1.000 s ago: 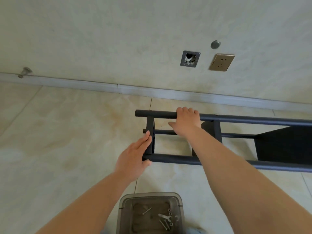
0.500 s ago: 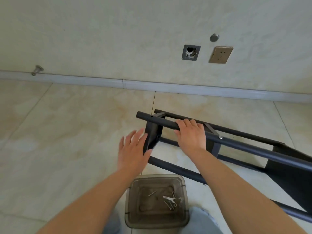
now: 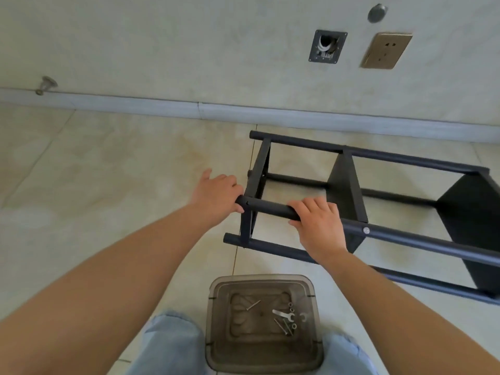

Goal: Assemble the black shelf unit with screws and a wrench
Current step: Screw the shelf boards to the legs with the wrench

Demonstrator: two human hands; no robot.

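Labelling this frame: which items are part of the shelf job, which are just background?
Job: shelf frame, gripped on its near top tube by left hand and right hand; wrench, screws, nuts in the bin.
Background: socket, open wall box, doorstop.

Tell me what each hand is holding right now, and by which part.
Both hold the black shelf unit by its near upper tube: the left hand grips the tube's open end, the right hand wraps it a little further along.
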